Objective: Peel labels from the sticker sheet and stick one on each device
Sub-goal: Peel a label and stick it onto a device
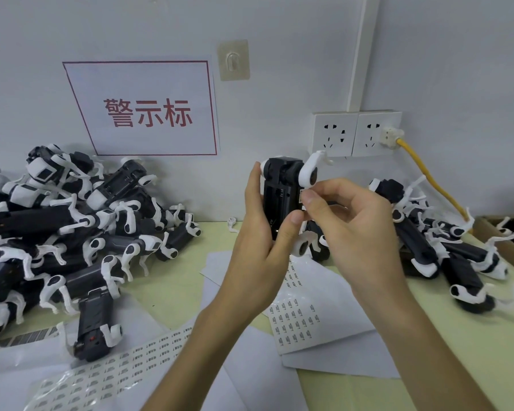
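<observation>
Black-and-white devices lie heaped in a pile [72, 232] well off to the outer side of the left hand [258, 232]; whether they are labelled cannot be told from here. That hand grips one device [282, 197] upright above the table [457, 336], fingers wrapped round its far side and thumb pressed on the near face. It should hold firm and keep the body from twisting, so the target face stays square to the other hand.

Below both wrists the sticker sheet [297, 321] lies flat, many small labels left on it in rows.

At the device's edge nearest the right hand sits the label [302, 200], tiny and partly hidden, so how much of it has stuck is unclear. The right hand [347, 221] pinches it between thumb and forefinger, the other fingers loosely curled behind.

To do this well, I judge:
- set one edge down first, lined up with the casing;
- roll the fingertip across so no air or crease is trapped;
- keep clear of the white leg just above the pinch;
- press once more before letting go.

Beyond the right hand, a second pile [445, 247] of devices sprawls.
</observation>
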`<state>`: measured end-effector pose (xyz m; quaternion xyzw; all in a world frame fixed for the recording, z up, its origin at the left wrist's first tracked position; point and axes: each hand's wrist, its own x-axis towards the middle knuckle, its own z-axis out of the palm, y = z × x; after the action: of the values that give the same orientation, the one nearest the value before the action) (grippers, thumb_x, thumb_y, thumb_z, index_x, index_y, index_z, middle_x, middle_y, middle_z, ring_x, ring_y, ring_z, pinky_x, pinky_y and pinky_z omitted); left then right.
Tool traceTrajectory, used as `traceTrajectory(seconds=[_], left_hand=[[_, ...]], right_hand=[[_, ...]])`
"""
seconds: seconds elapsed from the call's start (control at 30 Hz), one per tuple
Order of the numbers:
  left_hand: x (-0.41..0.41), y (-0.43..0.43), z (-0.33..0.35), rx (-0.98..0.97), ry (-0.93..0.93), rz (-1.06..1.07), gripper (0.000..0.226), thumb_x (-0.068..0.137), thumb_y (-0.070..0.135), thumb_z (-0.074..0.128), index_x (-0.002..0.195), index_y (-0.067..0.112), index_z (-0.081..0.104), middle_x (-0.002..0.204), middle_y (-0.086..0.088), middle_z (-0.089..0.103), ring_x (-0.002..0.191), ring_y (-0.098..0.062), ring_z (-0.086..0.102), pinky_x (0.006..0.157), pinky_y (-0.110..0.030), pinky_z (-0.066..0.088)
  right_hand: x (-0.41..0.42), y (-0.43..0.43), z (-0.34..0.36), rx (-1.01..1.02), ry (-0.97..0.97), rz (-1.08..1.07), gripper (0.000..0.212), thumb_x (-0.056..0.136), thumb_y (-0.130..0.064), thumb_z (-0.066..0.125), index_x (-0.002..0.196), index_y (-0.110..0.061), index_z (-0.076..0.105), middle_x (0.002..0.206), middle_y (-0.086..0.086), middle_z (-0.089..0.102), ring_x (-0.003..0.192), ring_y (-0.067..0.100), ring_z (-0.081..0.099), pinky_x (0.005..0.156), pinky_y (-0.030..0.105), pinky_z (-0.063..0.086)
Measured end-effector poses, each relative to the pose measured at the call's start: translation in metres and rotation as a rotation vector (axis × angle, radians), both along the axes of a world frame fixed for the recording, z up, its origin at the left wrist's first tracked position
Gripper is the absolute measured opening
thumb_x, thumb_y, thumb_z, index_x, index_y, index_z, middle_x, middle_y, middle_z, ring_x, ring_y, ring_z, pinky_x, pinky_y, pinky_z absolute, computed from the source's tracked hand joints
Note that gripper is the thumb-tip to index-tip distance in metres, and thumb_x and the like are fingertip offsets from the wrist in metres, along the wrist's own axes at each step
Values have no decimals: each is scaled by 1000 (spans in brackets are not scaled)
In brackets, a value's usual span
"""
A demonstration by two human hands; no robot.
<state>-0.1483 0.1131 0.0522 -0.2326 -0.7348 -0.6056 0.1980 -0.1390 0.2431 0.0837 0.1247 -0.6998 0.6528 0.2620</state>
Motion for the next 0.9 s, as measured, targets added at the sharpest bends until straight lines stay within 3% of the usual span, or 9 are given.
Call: traceTrajectory(seconds=[0.23,0.4,0.8,0.9], left_hand=[[0,2,-1,-9,13,22,78,95,55,48,159,46,4,125,13,60,107,-23,63,94,-62,52],[-1,1,-2,-19,19,28,78,96,54,48,159,43,3,118,22,61,107,-23,64,93,-61,53],[0,0,-1,-15,7,18,79,96,54,48,160,44,2,119,20,62,108,-24,64,93,-61,53],[1,1,0,-17,9,13,79,97,52,47,161,41,1,117,29,60,107,-21,64,91,-61,54]], right_hand=[[1,-2,0,-15,2,-10,9,94,-20,71,85,-22,73,76,-10,74,63,4,68,60,13,50],[2,-2,0,-12,6,-16,11,94,-19,70,84,-23,72,74,-10,74,63,5,68,60,15,51],[0,-1,-3,-10,6,-21,11,94,-19,71,84,-22,72,74,-10,73,65,4,68,59,14,49],[-1,-1,-3,-49,-1,-16,11,92,-18,73,81,-19,73,75,-8,75,67,6,70,62,16,51]])
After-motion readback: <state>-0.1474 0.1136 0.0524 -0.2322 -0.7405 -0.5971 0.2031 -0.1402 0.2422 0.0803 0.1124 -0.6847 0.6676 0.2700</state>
